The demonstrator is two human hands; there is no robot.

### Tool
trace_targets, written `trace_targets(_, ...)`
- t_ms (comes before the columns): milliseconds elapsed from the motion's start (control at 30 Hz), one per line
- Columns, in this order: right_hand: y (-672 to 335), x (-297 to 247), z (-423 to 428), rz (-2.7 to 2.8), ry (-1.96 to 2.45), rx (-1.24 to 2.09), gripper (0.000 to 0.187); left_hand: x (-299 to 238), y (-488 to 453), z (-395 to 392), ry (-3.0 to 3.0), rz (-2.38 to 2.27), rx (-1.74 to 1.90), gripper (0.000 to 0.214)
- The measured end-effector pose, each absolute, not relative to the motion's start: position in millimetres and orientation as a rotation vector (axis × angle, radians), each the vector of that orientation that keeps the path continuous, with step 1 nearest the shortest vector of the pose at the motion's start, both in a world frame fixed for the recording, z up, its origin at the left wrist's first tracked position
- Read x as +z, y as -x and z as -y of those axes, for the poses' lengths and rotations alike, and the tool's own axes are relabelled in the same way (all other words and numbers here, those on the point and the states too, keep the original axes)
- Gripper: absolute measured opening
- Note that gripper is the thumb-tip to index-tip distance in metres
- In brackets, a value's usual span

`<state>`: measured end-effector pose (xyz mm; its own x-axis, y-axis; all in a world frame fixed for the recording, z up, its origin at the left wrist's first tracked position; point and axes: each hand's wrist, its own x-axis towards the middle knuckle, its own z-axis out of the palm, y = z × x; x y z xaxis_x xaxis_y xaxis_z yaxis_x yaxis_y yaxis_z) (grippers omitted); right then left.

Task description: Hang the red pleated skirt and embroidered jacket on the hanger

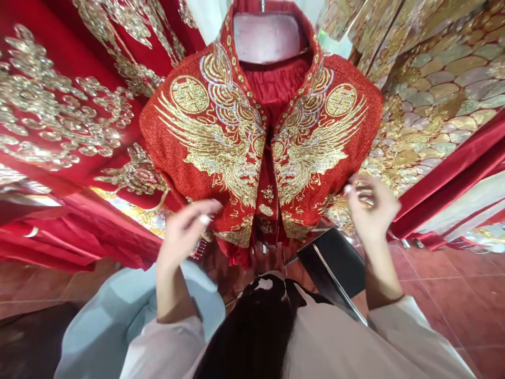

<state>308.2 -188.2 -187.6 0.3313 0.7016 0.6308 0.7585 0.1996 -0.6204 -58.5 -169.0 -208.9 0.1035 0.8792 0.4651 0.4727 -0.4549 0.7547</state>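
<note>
A gold-embroidered, stand-collared red fabric jacket (169,147) hangs at twelve o'clock. At its four o'clock, the bare right hand (373,208) half-curls, any hold on it impossible to tell; at its seven, the bare left hand (183,231) is loosely parted, apparently empty. Light, even fingertips should suit the jacket.

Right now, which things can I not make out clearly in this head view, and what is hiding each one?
In the head view:
Red jacket: its back, hidden by its front.
Hanger: the hook's top, cut off by the upper edge.
Right hand: whether it grips cloth, hidden by its own curl.
Left hand: whether it touches the jacket; one angle cannot settle this.
Pale blue chair: partly behind the left sleeve, cut off by the lower edge.
</note>
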Motion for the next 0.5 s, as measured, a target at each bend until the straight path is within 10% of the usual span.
trace_targets(133,-304.9,-120.7,139.5,1.477,1.341,-0.534,0.085,-139.7,48.0,113.9,-2.262,-1.631,2.047,0.071)
trace_targets(500,-370.0,-103.0,32.0,1.482,1.283,-0.037,0.046,-83.7,79.4,20.3,-1.637,-1.66,1.763,0.05)
